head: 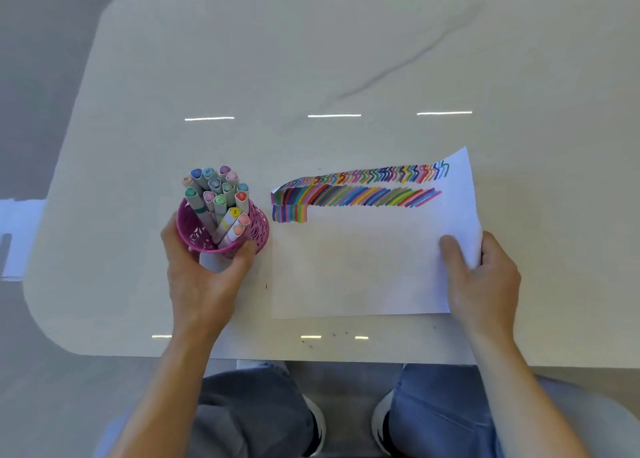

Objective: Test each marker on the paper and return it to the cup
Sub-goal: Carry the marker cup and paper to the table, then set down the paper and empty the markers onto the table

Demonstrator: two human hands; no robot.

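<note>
Left hand (204,277) wraps the cup (258,227) at nine o'clock, right hand (485,277) pinches the paper (363,267) edge; I reckon a marker (234,212) needs pulling next.

Glossy beige table (311,59), grey floor (41,41)

Fifteen markers (214,183), one cup (260,225), one paper (346,267)

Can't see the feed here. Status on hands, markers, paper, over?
Left hand grips pink cup, markers all inside. Right hand pinches paper at right edge. Nothing in the way.
</note>
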